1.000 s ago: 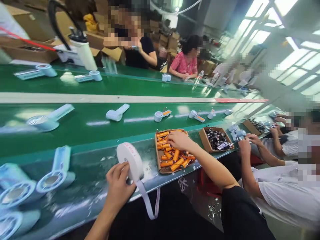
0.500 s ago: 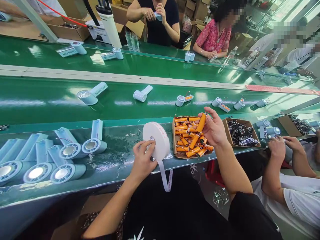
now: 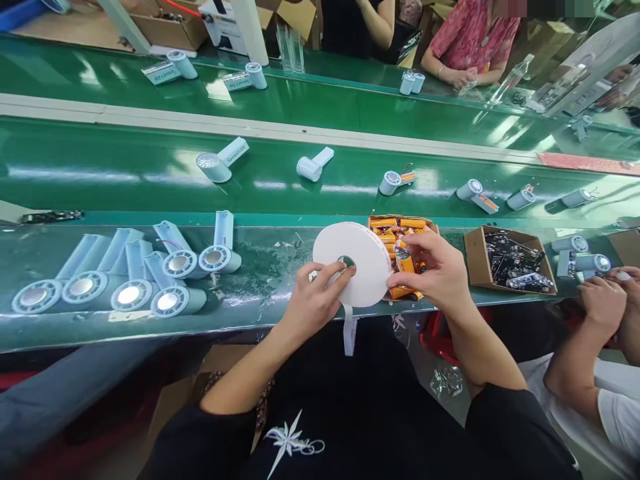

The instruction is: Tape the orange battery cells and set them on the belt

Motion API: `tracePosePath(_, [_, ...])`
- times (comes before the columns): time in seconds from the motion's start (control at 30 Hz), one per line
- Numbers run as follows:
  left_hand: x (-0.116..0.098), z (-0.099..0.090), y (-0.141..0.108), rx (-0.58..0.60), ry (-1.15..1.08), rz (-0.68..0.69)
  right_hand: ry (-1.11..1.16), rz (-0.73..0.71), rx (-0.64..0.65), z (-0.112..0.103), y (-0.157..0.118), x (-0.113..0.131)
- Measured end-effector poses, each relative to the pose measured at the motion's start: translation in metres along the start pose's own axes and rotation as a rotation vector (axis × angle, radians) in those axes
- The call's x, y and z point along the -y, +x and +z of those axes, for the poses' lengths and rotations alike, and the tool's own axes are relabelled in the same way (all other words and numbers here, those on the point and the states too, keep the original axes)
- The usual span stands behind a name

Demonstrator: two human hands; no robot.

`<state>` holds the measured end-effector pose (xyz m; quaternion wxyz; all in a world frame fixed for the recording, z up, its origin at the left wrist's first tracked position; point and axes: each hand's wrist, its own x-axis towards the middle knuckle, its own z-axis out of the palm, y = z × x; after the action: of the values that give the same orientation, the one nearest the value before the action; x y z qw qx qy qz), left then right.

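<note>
My left hand [image 3: 320, 300] grips a large roll of white tape [image 3: 370, 267] by its centre hole, the flat side facing me. A loose tape end [image 3: 349, 337] hangs below the roll. My right hand [image 3: 440, 270] has its thumb and fingers around an orange battery [image 3: 404, 259], close by the roll's right edge. The thumb tip is at that edge; whether it touches the tape I cannot tell. Behind the roll and my right hand, a cardboard box of orange batteries [image 3: 384, 225] is partly hidden.
Several light-blue fan bodies [image 3: 133, 293] lie at the left of the bench. A box of circuit boards [image 3: 473, 257] stands to the right. Across the green conveyor belt [image 3: 270, 180] lie more fans. A co-worker's hands [image 3: 603, 297] are at the right edge.
My right hand has come down and left with the battery, toward the roll. My left hand has turned the roll flatter toward me and moved right. The whole view has shifted.
</note>
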<state>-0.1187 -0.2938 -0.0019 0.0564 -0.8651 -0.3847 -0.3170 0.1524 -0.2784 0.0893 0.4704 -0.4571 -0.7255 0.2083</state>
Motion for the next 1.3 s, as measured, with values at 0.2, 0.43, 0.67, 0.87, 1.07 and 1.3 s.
tracePosePath(0.2, [-0.003,-0.004,0.000,-0.027,0.056,-0.075,-0.068,0.006,-0.097,0.011,-0.014,-0.003])
tracePosePath(0.43, [-0.008,0.002,-0.002,-0.092,0.089,-0.108,-0.036,0.130,-0.241,0.049,-0.046,-0.007])
tracePosePath(0.67, [-0.001,-0.001,-0.002,-0.143,0.154,-0.071,0.530,0.579,0.017,0.036,-0.051,-0.014])
tracePosePath(0.87, [-0.013,0.010,0.001,-0.078,0.080,-0.067,0.648,0.640,-0.042,0.022,-0.032,-0.026])
tracePosePath(1.07, [-0.042,0.026,0.008,-0.219,0.021,-0.207,0.865,0.488,-0.821,0.090,-0.051,-0.024])
tracePosePath(1.3, [-0.048,0.015,-0.056,-0.025,-0.217,0.101,0.834,0.365,-0.837,-0.022,-0.021,-0.047])
